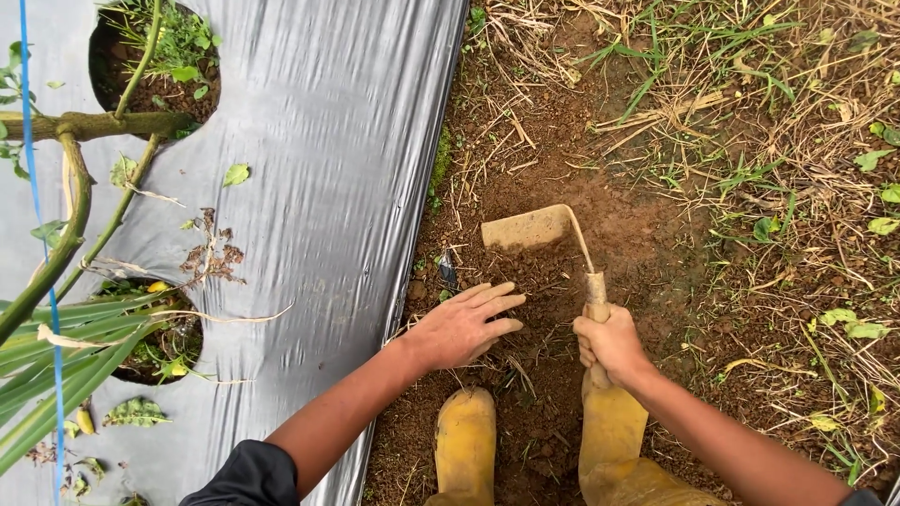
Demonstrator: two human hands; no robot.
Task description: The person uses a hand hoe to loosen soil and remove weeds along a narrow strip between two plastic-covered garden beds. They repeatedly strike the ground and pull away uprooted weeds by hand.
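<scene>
A small hand hoe (544, 234) is gripped at its handle by the right hand (611, 345), which is closed around it; the muddy blade is set on the brown soil (600, 187). The left hand (464, 326) is opened flat, with fingers spread, and is pressed on the soil just beside the blade. Yellow rubber boots (466, 445) are seen below the hands, and grey plastic mulch sheet (347, 141) is lying at the left.

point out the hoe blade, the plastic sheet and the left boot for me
hoe blade (525, 229): head view, on the middle of the flat, soil-coated blade.
plastic sheet (328, 141): head view, on a bare stretch of the grey sheet.
left boot (465, 440): head view, on the top of the yellow toe.
</scene>
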